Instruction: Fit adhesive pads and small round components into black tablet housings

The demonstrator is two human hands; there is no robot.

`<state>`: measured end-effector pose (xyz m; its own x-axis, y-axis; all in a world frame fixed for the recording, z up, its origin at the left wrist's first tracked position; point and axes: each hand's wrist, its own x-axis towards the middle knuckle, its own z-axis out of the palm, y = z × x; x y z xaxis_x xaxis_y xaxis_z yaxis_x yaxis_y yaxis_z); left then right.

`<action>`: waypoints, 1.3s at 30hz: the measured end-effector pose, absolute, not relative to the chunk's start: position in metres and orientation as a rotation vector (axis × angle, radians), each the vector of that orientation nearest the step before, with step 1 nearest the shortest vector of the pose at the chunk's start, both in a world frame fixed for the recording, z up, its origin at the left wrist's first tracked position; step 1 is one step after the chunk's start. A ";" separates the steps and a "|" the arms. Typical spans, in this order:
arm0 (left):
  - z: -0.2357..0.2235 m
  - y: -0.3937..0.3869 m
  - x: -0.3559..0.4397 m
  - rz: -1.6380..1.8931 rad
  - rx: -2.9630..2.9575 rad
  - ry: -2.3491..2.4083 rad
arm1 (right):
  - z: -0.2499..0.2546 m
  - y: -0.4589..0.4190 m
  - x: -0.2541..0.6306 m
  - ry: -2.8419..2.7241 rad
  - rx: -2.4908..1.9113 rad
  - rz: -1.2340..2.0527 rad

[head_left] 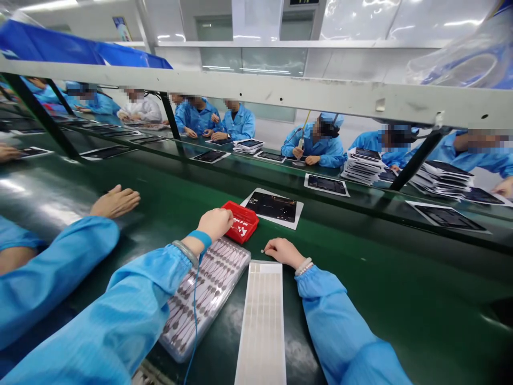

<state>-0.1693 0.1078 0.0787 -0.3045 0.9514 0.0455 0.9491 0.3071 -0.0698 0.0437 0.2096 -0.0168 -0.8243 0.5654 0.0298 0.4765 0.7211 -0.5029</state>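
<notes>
As I read the head view from my remote post, the right hand (284, 252) is at the green surface (360, 289), just beside the far end of a pale strip sheet (262, 326), its thumb and forefinger brought together in a narrow grip. A small pale piece (262, 251) shows at the fingertips; I record it as pinched there. The left hand (214, 223) reaches to a red box (252, 231) with white bits (240, 230) inside. Its fingertips are largely hidden from me, so I cannot tell whether that grip is wide, narrow or holding anything. Beside the left forearm lies a clear tray (223, 302) with rows of round parts on thin leads (207, 282). A black panel (272, 206) on white backing lies just beyond the red box. A co-worker's hand (115, 202) is well apart, to the left.

Handling, in my judgement: the small pale piece is very light and easily dropped; a fingertip hold at its edge with little pressure suits it. The strip sheet looks thin and flexible, best taken by its long edges. The round parts should be held by their bodies, the leads being fragile. The red box appears stiff and light; hold it by its walls.
</notes>
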 end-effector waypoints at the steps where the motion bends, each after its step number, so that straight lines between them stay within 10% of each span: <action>1: 0.078 0.109 -0.169 0.052 -1.809 -2.463 | -0.016 0.210 0.043 -2.753 -0.822 0.702; 31: 0.048 0.030 -0.115 -0.106 -2.042 -2.237 | 0.056 0.166 0.069 -2.614 -0.572 0.711; 39: 0.063 0.008 -0.108 -0.399 -1.823 -2.163 | 0.034 0.121 0.040 -2.070 -0.724 1.824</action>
<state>-0.1082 0.0082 0.0625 -0.1613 0.9077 0.3874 0.9862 0.1634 0.0278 0.0396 0.1210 0.0341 -0.8323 0.5430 -0.1111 0.1785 0.0729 -0.9812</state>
